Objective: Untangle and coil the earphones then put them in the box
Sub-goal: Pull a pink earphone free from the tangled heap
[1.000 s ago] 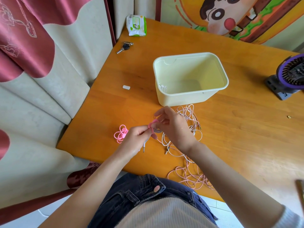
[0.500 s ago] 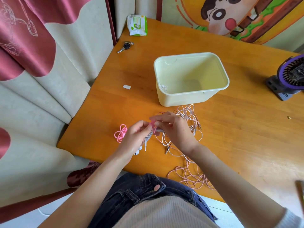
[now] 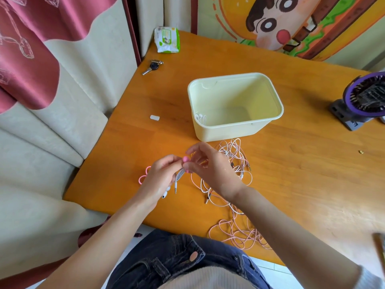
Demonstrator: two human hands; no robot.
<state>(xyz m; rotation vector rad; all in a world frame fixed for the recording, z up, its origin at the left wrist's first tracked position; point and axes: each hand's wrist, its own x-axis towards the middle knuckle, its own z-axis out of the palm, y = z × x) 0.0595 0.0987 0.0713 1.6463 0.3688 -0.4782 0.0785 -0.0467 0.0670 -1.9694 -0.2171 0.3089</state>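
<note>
Wooden table (image 3: pixel 291 184); both hands (image 3: pixel 160 176) pinch glossy coiled earphones (image 3: pixel 179 174), perhaps banded.

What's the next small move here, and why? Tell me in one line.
Probably finish fastening the pink tie around the coiled white earphones pinched in the left hand. The right hand is working at the tie, the plug and earbuds dangle below, and the box waits just beyond.

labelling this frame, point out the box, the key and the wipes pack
box (image 3: pixel 226 133), head view, on its near outer wall
key (image 3: pixel 153 66), head view, on its dark head
wipes pack (image 3: pixel 167 39), head view, on the middle of its label
</note>
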